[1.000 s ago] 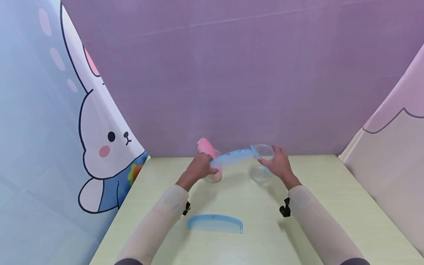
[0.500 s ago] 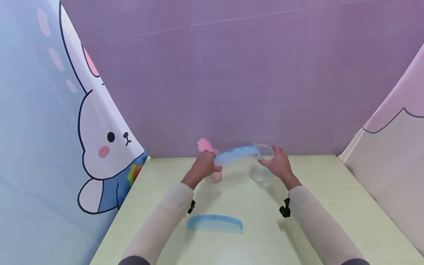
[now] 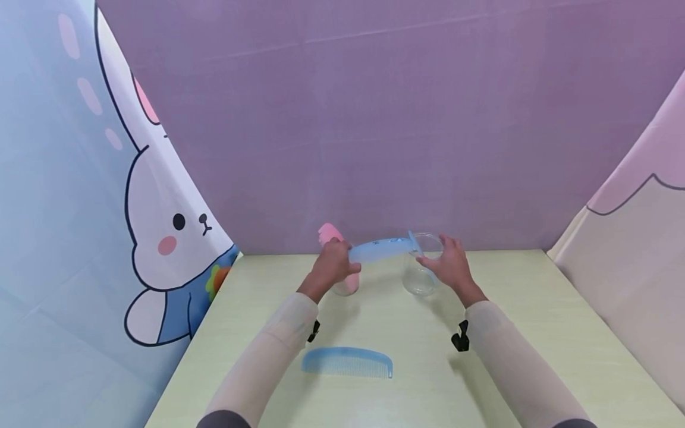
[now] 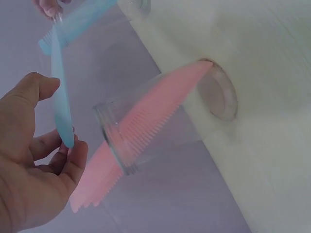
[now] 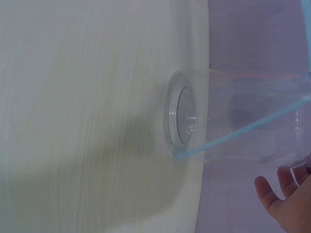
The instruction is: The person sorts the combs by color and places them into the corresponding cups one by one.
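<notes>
Between thumb and fingers my left hand point(image 3: 333, 263) pinches a pale blue comb point(image 3: 380, 249), raised above the table. Its far end reaches the mouth of the right-hand clear jar point(image 3: 419, 286). A second blue comb point(image 5: 243, 130) leans inside that jar, one end at the base and the other past the rim. At the right of the same jar's mouth, my right hand point(image 3: 452, 264) grips the rim. Just behind the left hand stands another clear jar point(image 4: 103, 127) holding a pink comb point(image 4: 150, 116), whose end sticks out of the top.
Nearer the front of the pale table point(image 3: 417, 380), a blue comb point(image 3: 348, 361) lies flat, teeth toward me. Behind the jars rises a purple cloth backdrop point(image 3: 374, 131). Printed cloth with a rabbit point(image 3: 160, 238) hangs at the left, and a pale curtain point(image 3: 631, 267) at the right.
My left hand has moved a little to the right with its comb, bringing the comb's far end to the right-hand jar's mouth. The right hand and both jars have stayed put.
</notes>
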`<state>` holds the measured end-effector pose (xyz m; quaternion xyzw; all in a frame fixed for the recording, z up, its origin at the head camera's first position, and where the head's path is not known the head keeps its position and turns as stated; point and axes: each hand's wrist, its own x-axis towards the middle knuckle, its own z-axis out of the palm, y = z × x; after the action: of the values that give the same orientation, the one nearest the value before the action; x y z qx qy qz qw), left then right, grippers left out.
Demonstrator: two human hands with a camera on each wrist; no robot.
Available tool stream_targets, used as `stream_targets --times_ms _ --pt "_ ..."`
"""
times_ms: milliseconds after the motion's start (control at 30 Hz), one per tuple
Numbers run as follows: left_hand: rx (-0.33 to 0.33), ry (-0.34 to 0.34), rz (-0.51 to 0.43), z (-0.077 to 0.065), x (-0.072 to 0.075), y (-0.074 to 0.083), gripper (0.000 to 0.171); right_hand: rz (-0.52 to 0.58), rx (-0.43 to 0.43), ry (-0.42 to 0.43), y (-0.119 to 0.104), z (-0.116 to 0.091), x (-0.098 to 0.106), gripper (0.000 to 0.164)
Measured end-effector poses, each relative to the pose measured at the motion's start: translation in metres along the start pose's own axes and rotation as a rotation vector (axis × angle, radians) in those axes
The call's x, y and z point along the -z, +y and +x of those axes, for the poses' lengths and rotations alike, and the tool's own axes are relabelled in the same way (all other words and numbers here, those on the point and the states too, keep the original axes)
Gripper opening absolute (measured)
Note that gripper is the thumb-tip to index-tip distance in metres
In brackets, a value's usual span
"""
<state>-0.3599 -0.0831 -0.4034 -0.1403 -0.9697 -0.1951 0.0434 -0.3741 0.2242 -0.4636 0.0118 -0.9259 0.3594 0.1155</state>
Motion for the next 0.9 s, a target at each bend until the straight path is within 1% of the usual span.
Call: stream_targets --times_ms 133,200,300,367,467,533,600,700,800,833,900 --pt "0.035 0.000 -0.045 0.004 0.005 0.003 0.055 0.001 0.004 0.007 0.000 0.001 0.000 0.101" --pt "0.034 0.008 -0.054 0.005 0.007 0.005 0.056 0.001 0.005 0.009 0.000 0.001 0.000 0.101" --pt "0.000 0.012 -0.061 0.007 0.008 0.007 0.055 0.006 0.002 0.006 0.000 0.001 0.000 0.100" --pt "-0.033 0.007 -0.081 0.008 0.009 0.010 0.055 0.009 0.001 0.001 0.000 0.000 -0.001 0.101" --pt "-0.058 -0.001 -0.132 0.010 0.007 0.018 0.057 0.023 0.003 0.001 0.001 -0.001 -0.001 0.101" --pt "-0.069 0.012 -0.170 0.011 0.005 0.025 0.059 0.026 0.007 0.001 0.002 -0.001 -0.002 0.102" --pt "-0.075 0.042 -0.207 0.013 0.004 0.031 0.059 0.025 0.008 0.005 0.003 -0.001 -0.003 0.102" --pt "-0.100 0.104 -0.288 0.016 0.000 0.041 0.059 0.014 0.011 0.012 0.003 -0.001 -0.003 0.102" --pt "-0.138 0.146 -0.416 0.020 -0.002 0.050 0.058 0.007 0.014 0.026 0.003 0.000 -0.003 0.101" --pt "-0.159 0.148 -0.467 0.021 -0.003 0.053 0.058 0.010 0.015 0.030 0.003 0.000 -0.003 0.101" --pt "-0.209 0.122 -0.547 0.022 -0.004 0.058 0.061 0.014 0.017 0.040 0.002 0.001 -0.002 0.101"
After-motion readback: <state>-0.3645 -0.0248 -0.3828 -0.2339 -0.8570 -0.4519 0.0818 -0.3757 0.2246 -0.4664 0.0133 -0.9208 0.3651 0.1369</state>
